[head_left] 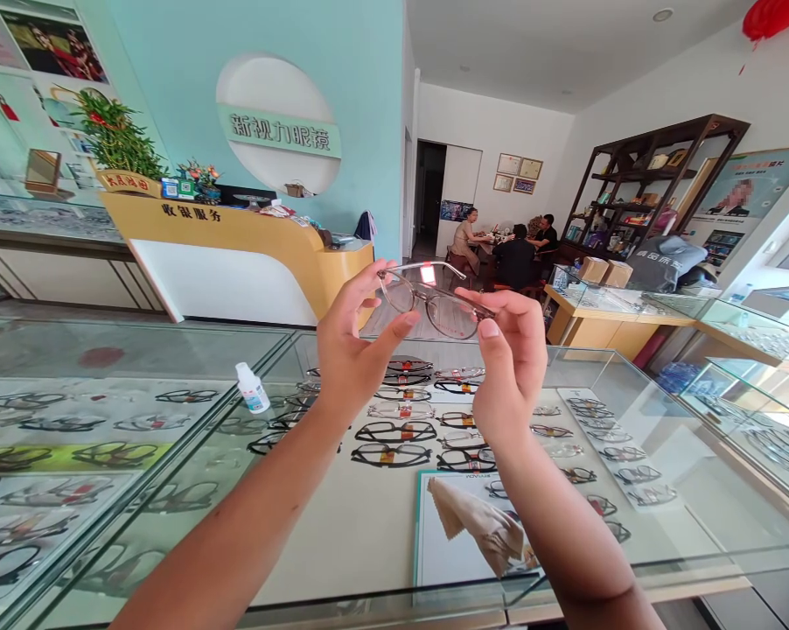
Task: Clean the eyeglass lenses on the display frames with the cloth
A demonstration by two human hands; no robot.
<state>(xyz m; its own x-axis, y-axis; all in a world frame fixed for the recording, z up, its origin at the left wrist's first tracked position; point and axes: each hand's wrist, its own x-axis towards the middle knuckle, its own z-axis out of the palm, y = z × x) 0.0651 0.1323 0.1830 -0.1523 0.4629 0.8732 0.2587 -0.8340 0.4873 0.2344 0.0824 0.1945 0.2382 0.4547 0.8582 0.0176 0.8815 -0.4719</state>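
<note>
A pair of eyeglasses (pixel 450 317) with thin frames and clear lenses is held up in the air above the glass display counter (pixel 342 525). My left hand (pixel 361 337) grips it at the left side, thumb towards the lens. On the other side, my right hand (pixel 509 350) pinches the frame near the hinge, thumb in front. One temple arm stretches across the top and carries a small white and red tag (pixel 427 274). Below my hands, a beige cleaning cloth (pixel 483 525) lies crumpled on the counter beside my right forearm.
Rows of eyeglasses (pixel 394 431) sit in the display. A white spray bottle (pixel 253 388) stands on the glass to the left. Farther off are a yellow cashier desk (pixel 237 229), a dark shelf unit (pixel 657 166) and several people (pixel 516 255) seated around a table.
</note>
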